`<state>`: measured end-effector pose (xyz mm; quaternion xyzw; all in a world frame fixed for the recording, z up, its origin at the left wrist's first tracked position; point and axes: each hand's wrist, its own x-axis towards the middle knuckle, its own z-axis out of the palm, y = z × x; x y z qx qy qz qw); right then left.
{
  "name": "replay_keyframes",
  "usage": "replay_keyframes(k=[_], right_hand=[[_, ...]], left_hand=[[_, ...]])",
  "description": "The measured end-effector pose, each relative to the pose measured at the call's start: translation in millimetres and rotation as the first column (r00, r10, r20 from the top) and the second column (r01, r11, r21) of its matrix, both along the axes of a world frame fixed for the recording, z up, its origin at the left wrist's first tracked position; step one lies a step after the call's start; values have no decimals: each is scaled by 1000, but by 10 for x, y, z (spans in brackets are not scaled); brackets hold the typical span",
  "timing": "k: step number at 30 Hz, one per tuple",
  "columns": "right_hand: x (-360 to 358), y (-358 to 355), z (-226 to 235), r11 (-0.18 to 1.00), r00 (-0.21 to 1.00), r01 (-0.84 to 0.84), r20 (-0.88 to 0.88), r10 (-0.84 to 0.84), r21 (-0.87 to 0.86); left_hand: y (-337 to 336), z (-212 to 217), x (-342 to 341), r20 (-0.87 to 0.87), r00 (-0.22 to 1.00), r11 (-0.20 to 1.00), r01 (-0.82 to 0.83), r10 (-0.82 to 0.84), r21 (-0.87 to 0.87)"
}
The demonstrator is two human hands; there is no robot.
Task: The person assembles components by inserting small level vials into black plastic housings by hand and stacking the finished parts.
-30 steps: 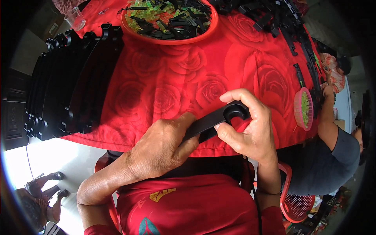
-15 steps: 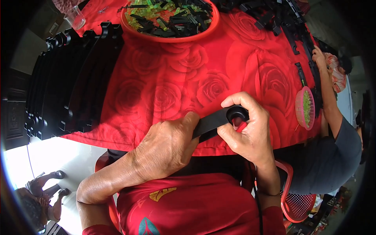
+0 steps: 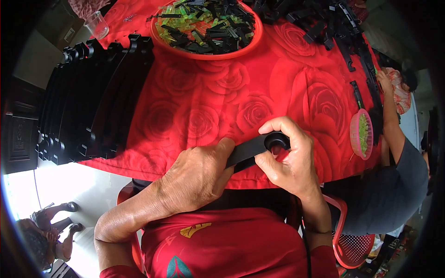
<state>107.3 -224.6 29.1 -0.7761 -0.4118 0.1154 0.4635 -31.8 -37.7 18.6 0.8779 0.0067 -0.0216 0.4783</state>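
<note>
Between nine and ten o'clock, the row of long, curved, glossy black plastic rails (image 3: pixel 92 102) stands a little lower and further right in view than half a second ago, as does the round red plastic basin (image 3: pixel 218 56) of black and yellow-green pieces at twelve; the view itself seems to have tipped. At seven, just off centre, the person's bare left hand (image 3: pixel 192 173) has rolled over since a second ago, covering a stretch of the piece that showed between thumb and finger. Near three, the bare right hand (image 3: pixel 296 160) keeps much the same curl. Further out, just past two, the co-worker's hand (image 3: pixel 384 82) has drawn back slightly from its furthest reach. For the work in hand, this reads as a steady two-handed hold with a firmer left grip.

The flat, matte black, plastic-looking strip with a hooked end (image 3: pixel 250 150) is between the two hands, close in between three and four o'clock, above the tablecloth's near edge. Its left end is hidden in the left hand's closed grip. Its plain upper face slants up rightward, with a second dark edge beneath. The right thumb and forefinger grip around the thick, rounded, shinier hook.
</note>
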Motion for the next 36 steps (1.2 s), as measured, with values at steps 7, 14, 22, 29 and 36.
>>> replay_keyframes(k=[7, 14, 22, 29, 36], right_hand=[[7, 2, 5, 1000, 999, 4, 35, -5, 29], [196, 23, 80, 958, 953, -198, 268, 139, 207], [65, -129, -107, 867, 777, -374, 622, 98, 330], [5, -151, -135, 882, 761, -350, 645, 70, 317], [95, -196, -203, 923, 680, -322, 730, 70, 211]], left_hand=[[-18, 17, -7, 34, 999, 995, -35, 32, 89], [87, 385, -151, 165, 986, 995, -55, 41, 84], [206, 444, -438, 426, 904, 976, -133, 47, 173], [157, 308, -465, 585, 807, 939, -259, 82, 225], [151, 100, -500, 606, 796, 870, -291, -11, 398]])
